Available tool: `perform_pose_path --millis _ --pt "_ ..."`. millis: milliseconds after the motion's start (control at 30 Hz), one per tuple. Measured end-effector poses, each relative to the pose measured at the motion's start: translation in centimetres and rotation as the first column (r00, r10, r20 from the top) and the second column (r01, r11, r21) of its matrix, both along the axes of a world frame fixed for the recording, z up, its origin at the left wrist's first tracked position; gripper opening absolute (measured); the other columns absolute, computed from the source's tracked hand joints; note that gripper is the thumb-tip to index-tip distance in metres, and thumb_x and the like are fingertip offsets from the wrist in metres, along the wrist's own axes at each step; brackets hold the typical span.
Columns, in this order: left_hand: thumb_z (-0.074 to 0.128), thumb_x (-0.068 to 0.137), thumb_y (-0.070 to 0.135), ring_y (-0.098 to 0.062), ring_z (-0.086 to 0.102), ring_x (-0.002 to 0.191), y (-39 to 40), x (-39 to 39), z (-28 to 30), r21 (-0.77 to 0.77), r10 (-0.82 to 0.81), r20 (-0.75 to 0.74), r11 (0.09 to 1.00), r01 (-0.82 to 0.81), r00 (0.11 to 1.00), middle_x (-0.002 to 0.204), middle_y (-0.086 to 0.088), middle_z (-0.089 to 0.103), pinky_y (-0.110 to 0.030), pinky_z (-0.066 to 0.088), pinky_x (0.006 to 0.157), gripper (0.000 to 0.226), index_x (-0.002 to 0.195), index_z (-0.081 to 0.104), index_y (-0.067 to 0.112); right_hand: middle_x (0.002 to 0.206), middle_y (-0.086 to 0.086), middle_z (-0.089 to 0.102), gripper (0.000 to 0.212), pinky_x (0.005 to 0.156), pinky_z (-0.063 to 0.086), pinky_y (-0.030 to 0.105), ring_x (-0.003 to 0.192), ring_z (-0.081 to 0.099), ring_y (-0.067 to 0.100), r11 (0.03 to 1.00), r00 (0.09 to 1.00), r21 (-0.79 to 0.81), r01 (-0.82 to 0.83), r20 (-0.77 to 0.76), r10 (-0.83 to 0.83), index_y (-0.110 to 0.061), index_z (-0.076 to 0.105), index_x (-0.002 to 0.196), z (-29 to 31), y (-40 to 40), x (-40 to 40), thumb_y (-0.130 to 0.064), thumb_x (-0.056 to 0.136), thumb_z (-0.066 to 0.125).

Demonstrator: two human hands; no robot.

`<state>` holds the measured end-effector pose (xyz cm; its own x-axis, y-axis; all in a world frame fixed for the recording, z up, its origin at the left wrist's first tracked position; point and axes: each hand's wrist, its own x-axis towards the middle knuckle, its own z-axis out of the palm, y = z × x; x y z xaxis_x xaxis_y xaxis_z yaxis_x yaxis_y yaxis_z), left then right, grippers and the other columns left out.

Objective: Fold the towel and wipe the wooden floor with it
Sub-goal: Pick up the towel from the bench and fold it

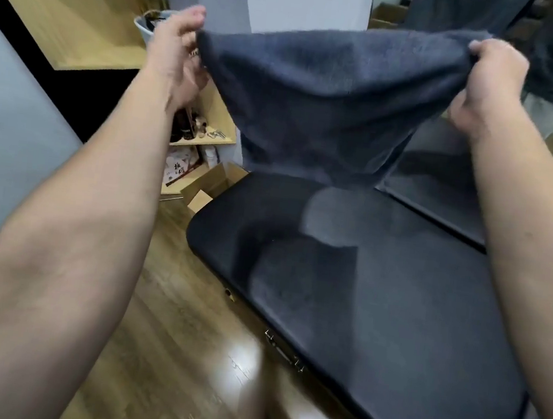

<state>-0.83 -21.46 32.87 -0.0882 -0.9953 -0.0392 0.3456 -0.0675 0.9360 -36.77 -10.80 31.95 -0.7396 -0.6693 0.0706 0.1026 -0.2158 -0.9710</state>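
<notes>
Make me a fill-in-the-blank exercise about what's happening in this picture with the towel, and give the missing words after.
1. The dark grey terry towel is held up by ____ hands, the left hand and the right hand, each at an upper corner.
2. The towel hangs above a padded ____ bench.
3. The glossy brown floor beside the bench is made of ____.
4. Behind the left hand stand light wooden ____ holding small items.

Missing words: two; black; wood; shelves
</notes>
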Motion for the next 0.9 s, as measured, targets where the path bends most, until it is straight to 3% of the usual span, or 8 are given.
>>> perform_pose_path --millis 67,133,267,433,533,600,800,900 --pt "0.059 0.094 0.048 -0.012 0.066 0.081 0.9 1.7 -1.7 0.163 -0.129 0.230 0.982 0.093 0.965 0.101 0.003 0.072 -0.028 0.047 0.077 0.025 0.104 0.065 0.026 0.074 0.001 0.057 0.007 0.057 0.043 0.024 0.064 0.055 0.015 0.990 0.999 0.136 0.039 0.026 -0.043 -0.017 0.057 0.078 -0.7 1.4 -0.2 -0.014 0.074 0.061" --pt "0.056 0.094 0.057 -0.010 0.056 0.074 2.4 3.1 -5.1 0.405 -0.376 0.509 0.898 0.170 0.775 0.086 0.005 0.065 -0.029 0.042 0.078 0.031 0.090 0.061 0.026 0.063 -0.003 0.041 0.007 0.052 0.030 0.023 0.049 0.038 0.012 0.960 0.999 0.277 -0.026 0.043 0.015 -0.020 0.049 0.072 -3.1 3.0 -0.4 -0.017 0.069 0.055" --pt "0.053 0.099 0.045 -0.015 0.042 0.063 7.9 3.6 -14.2 0.725 -0.645 0.597 0.688 0.022 0.476 0.061 0.003 0.056 -0.028 0.029 0.061 0.033 0.077 0.055 0.020 0.063 -0.001 0.040 0.010 0.059 0.034 0.027 0.051 0.038 0.016 0.793 0.983 0.580 -0.186 0.100 0.157 -0.022 0.042 0.071 -9.9 6.7 -0.1 -0.018 0.076 0.051" --pt "0.045 0.100 0.023 -0.006 0.049 0.070 12.2 3.6 -19.6 0.751 -0.561 0.533 0.658 -0.049 0.634 0.083 0.010 0.057 -0.032 0.025 0.069 0.021 0.081 0.054 0.024 0.065 0.003 0.047 0.016 0.037 0.029 0.013 0.049 0.042 0.015 0.656 0.965 0.750 -0.083 -0.104 0.242 -0.013 0.055 0.077 -15.3 9.4 -0.2 -0.022 0.083 0.067" --pt "0.040 0.103 0.019 -0.008 0.045 0.071 12.3 3.4 -19.1 0.691 -0.519 0.575 0.722 -0.035 0.633 0.094 0.009 0.053 -0.030 0.026 0.065 0.019 0.093 0.054 0.025 0.066 0.006 0.049 0.022 0.038 0.032 0.017 0.054 0.044 0.019 0.518 0.886 0.855 -0.019 -0.226 0.404 -0.008 0.056 0.074 -15.9 10.8 -1.1 -0.021 0.083 0.071" --pt "0.041 0.104 0.019 -0.011 0.045 0.077 11.9 3.2 -18.2 0.668 -0.511 0.608 0.742 -0.044 0.607 0.098 0.008 0.051 -0.033 0.034 0.085 0.017 0.103 0.055 0.028 0.065 0.009 0.048 0.026 0.029 0.026 0.010 0.050 0.042 0.020 0.467 0.850 0.884 -0.016 -0.234 0.472 -0.007 0.053 0.068 -15.6 11.0 -1.3 -0.016 0.084 0.069" --pt "0.045 0.099 0.016 -0.011 0.039 0.054 8.0 2.0 -13.6 0.379 -0.204 0.753 0.912 -0.160 0.626 0.075 0.001 0.045 -0.024 0.024 0.057 0.020 0.081 0.050 0.022 0.074 0.005 0.052 0.016 0.044 0.040 0.017 0.054 0.047 0.012 0.698 0.952 0.708 -0.108 -0.128 0.278 -0.018 0.054 0.081 -11.6 8.5 -1.4 -0.020 0.096 0.059" --pt "0.043 0.097 0.017 -0.007 0.050 0.041 5.8 1.5 -9.5 0.260 0.009 0.590 0.945 -0.200 0.807 0.072 0.002 0.051 -0.018 0.030 0.045 0.015 0.088 0.053 0.023 0.064 -0.004 0.047 0.019 0.053 0.038 0.022 0.050 0.042 0.008 0.833 0.990 0.540 -0.125 0.016 0.138 -0.021 0.052 0.080 -8.2 7.0 -1.4 -0.029 0.097 0.058"
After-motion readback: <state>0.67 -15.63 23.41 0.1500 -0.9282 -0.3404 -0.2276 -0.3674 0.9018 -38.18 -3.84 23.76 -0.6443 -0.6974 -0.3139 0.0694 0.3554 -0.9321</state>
